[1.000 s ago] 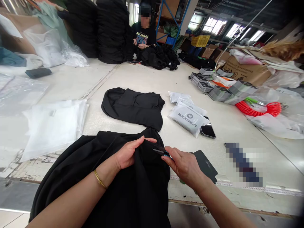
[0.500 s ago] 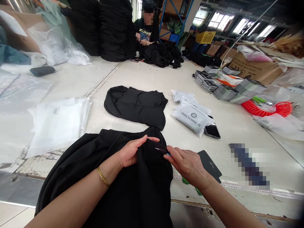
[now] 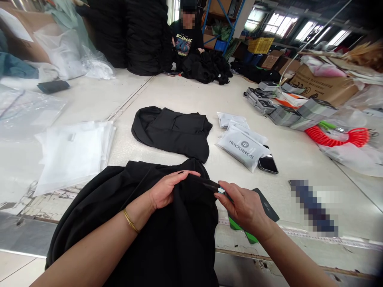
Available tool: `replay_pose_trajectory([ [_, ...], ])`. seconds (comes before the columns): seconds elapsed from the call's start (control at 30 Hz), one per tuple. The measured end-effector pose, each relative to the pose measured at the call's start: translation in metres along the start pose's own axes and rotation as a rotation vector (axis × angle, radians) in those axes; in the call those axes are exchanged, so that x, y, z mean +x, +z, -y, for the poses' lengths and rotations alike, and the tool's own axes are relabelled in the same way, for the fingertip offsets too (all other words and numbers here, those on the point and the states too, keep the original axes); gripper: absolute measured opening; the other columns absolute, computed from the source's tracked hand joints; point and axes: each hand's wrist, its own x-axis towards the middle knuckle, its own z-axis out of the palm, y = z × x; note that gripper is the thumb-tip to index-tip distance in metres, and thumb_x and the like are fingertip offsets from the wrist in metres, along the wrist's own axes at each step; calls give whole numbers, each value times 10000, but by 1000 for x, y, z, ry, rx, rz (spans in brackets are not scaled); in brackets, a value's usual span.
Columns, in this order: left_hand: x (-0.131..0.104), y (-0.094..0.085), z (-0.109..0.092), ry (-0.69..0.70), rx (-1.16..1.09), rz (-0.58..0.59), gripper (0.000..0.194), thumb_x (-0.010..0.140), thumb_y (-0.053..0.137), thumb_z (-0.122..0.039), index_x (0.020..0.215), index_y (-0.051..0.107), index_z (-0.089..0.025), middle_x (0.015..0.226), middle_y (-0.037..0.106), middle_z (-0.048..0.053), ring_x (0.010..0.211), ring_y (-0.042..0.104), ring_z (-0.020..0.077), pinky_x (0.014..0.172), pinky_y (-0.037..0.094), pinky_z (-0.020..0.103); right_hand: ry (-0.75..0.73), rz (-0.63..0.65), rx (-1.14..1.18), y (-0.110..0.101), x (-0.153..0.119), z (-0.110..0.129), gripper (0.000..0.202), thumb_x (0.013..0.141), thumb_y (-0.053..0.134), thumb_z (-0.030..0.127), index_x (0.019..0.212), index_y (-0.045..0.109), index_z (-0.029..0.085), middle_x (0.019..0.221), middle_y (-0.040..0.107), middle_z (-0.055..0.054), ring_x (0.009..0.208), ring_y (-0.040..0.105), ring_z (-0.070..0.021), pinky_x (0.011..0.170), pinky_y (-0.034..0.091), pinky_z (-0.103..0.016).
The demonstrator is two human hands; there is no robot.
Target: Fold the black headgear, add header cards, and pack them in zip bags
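My left hand (image 3: 166,189) is closed on a fold of black cloth (image 3: 134,239), its fingers stretched along the upper edge. The cloth is a large, loose piece that hangs over the table's front edge toward me. In my right hand (image 3: 243,205) is a pair of thread snips (image 3: 213,185), with dark narrow blades and a light blue bit at the fingertips. The blades point left at the cloth beside my left fingertips; whether they touch it is hard to see. A folded black cloth piece (image 3: 173,133) lies flat just beyond.
White printed pouches (image 3: 242,145) and a phone (image 3: 268,162) lie to the right, with dark green-edged cards (image 3: 266,205) nearer. Clear plastic bags (image 3: 72,155) are at left. Stacked grey packs (image 3: 284,115) and a red coiled hose (image 3: 332,137) sit farther right. A co-worker (image 3: 185,38) is across the table.
My right hand has drawn slightly right with the snips, away from my left fingers. My left hand stays nearly still on the cloth. The co-worker's hands have moved apart.
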Motion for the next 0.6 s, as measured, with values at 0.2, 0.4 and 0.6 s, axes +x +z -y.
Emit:
replay_pose_trajectory([
  [0.2, 0, 1, -1, 7, -7, 46, 289, 889, 496, -304, 1069, 647, -135, 1020, 692, 85, 941, 624, 194, 888, 437, 298, -91, 108, -151, 1, 9, 8, 263, 924, 413, 377, 982, 577, 180, 643, 640, -8, 458, 532, -124, 423, 232, -271],
  [0.4, 0, 0, -1, 5, -1, 54, 303, 894, 489, -314, 1061, 648, -119, 1033, 686, 102, 947, 617, 194, 897, 434, 304, -156, 88, -158, -2, 22, 9, 249, 930, 425, 359, 985, 557, 155, 614, 602, 15, 483, 543, -113, 431, 219, -266],
  [0.6, 0, -1, 0, -15, 10, 30, 326, 886, 496, -333, 1092, 638, -125, 1056, 676, 113, 954, 610, 204, 899, 430, 320, -191, 81, -154, -2, 25, 9, 210, 925, 453, 326, 982, 551, 150, 622, 601, 21, 504, 561, -111, 445, 233, -270],
])
